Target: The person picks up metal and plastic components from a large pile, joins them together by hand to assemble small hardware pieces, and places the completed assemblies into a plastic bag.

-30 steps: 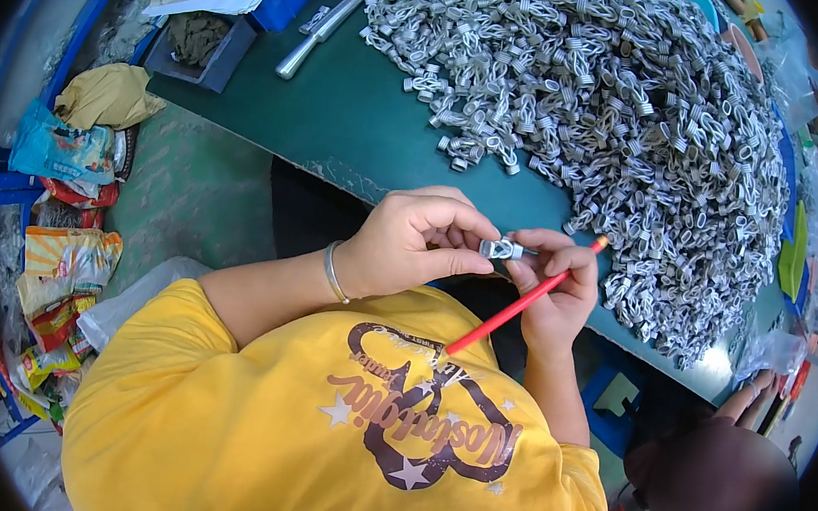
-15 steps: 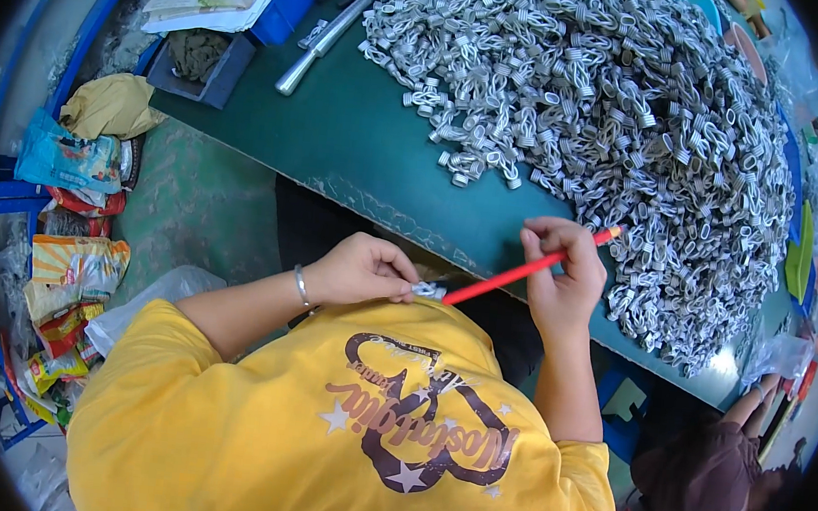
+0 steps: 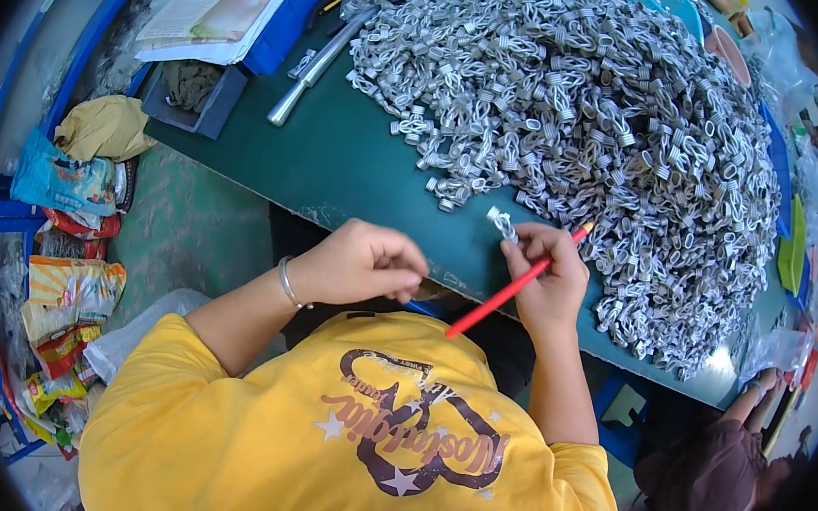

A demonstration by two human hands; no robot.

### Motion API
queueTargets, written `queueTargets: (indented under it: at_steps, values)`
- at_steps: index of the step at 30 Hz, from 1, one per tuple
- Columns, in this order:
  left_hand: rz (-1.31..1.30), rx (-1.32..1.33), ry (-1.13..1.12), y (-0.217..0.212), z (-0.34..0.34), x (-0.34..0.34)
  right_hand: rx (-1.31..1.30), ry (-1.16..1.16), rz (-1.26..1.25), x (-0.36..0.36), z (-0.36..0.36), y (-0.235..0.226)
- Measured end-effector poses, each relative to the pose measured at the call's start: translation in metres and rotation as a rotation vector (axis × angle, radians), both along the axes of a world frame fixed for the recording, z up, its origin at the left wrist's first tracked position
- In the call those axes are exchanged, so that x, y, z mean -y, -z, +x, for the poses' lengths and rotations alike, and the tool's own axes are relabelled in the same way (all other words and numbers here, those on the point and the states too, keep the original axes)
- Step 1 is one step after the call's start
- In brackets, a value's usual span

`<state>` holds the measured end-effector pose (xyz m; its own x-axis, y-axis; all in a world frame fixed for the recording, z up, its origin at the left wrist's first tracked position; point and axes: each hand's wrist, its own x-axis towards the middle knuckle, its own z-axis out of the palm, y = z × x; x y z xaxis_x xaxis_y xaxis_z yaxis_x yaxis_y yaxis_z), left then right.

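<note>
Metal clip (image 3: 502, 223), pinched in right hand (image 3: 545, 279) with a red stick (image 3: 516, 282), above the green worktop (image 3: 358, 168) beside the clip pile (image 3: 595, 126). Left hand (image 3: 362, 263) fisted, contents unclear. Coloured wrappers (image 3: 62, 274) lie on the floor, left.

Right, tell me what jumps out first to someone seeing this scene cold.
The huge heap of small silvery metal clips covering the far right of the green table grabs the eye first. In front of it, the right hand pinches one clip and a red stick; the left hand is curled closed at the table's near edge.
</note>
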<state>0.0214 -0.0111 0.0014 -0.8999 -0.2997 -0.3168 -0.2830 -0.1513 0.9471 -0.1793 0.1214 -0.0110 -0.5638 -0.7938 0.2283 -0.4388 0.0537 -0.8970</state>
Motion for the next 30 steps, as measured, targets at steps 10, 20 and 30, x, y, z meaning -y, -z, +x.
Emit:
queueTargets:
  at_steps: [10,20,30]
  values:
    - [-0.163,-0.348,-0.181,-0.004,-0.038,-0.014,0.272,-0.185,-0.279,-0.022,0.013,-0.001]
    - [-0.168,-0.452,-0.22,-0.002,-0.037,-0.022,0.239,-0.193,-0.464,-0.02,0.02,-0.01]
    - [0.307,-0.206,-0.045,0.006,-0.002,-0.014,0.154,-0.272,-0.369,-0.02,0.013,-0.009]
